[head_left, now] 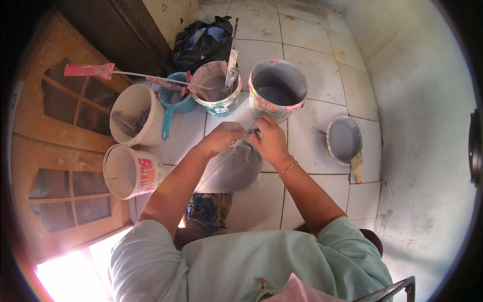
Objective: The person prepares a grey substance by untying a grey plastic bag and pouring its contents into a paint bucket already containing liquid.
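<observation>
A clear plastic bag [234,168] filled with grey paint rests on the tiled floor in front of me. My left hand [224,137] and my right hand [269,141] meet at its gathered neck [251,132], both pinching and twisting it. A thin bracelet sits on my right wrist. Just beyond my hands stands a large open bucket [277,90] holding grey paint.
A smaller paint pot [216,88] with a stick, a blue scoop [173,103], two white buckets [136,116] [131,171], a paint roller [90,70], a grey lid [344,140] with a brush [356,163], a black bag [201,43], wooden doors at left, wall at right.
</observation>
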### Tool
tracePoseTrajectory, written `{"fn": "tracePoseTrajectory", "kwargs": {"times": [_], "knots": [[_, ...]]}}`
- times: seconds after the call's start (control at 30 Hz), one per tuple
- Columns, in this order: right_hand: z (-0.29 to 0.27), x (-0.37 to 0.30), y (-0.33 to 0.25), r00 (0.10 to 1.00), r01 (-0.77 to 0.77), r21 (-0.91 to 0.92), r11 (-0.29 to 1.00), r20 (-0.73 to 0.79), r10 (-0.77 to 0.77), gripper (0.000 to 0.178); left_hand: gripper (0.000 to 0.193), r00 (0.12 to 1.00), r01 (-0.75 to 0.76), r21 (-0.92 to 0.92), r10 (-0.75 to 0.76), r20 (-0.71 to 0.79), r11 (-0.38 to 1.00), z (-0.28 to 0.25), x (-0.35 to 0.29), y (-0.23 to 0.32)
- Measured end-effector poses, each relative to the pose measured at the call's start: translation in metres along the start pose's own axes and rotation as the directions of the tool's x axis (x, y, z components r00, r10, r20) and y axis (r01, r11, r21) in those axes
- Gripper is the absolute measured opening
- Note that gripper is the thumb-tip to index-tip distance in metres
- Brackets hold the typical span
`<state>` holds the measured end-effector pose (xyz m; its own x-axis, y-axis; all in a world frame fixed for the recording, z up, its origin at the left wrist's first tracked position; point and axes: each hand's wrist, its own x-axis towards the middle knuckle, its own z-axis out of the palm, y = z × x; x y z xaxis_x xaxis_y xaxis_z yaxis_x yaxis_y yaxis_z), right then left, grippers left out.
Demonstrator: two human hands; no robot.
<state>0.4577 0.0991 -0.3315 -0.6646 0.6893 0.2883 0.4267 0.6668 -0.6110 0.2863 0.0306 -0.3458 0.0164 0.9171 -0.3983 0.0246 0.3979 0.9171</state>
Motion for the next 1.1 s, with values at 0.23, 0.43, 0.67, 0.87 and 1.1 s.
{"fn": "tracePoseTrajectory", "kwargs": {"times": [0.23, 0.43, 0.67, 0.87, 1.1], "knots": [[0.012, -0.024, -0.007, 0.991, -0.039, 0.26, 0.965, -0.111, 0.07, 0.024, 0.017, 0.995, -0.022, -0.2, 0.002, -0.098, 0.979, 0.003, -0.003, 0.001], [0.023, -0.034, -0.019, 0.977, -0.093, 0.272, 0.958, -0.159, 0.14, 0.029, 0.017, 0.97, -0.071, 0.043, 0.079, -0.231, 0.997, 0.005, 0.001, 0.001], [0.03, -0.035, -0.009, 0.98, -0.154, 0.421, 0.894, -0.052, 0.193, 0.029, 0.015, 0.955, -0.042, 0.224, 0.105, -0.278, 0.974, 0.01, 0.004, 0.002], [0.011, -0.024, -0.017, 0.999, -0.046, 0.159, 0.986, -0.015, 0.049, 0.023, 0.016, 0.951, -0.04, 0.081, 0.063, -0.302, 0.996, 0.008, 0.001, 0.003], [0.035, -0.041, -0.019, 0.974, -0.163, 0.256, 0.953, -0.112, 0.197, 0.017, 0.022, 0.974, 0.135, 0.092, -0.114, -0.197, 0.987, 0.015, 0.004, 0.028]]}}
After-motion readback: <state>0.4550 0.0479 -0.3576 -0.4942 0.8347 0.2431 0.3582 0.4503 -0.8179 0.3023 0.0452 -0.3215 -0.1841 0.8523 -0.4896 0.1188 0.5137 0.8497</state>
